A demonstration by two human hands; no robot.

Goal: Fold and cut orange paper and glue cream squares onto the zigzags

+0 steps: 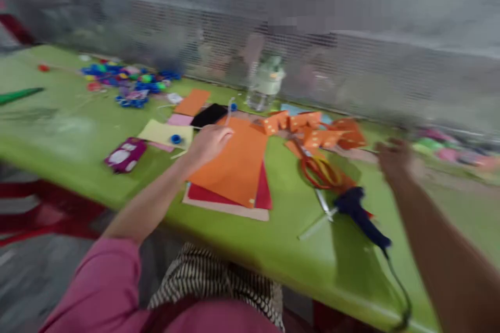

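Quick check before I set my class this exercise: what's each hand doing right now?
Left hand: fingers closed, apparently on a thin white strand, over the orange sheet.
Right hand: blurred; can't tell whether open, closed or holding anything.

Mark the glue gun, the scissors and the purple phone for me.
Glue gun point(364, 218): head view, dark blue body.
Scissors point(319, 173): head view, orange handle.
Purple phone point(125, 155): head view, middle of its patterned upper face.

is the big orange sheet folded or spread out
Spread out: the orange sheet lies flat over the red sheet, and no fold shows in its visible part.
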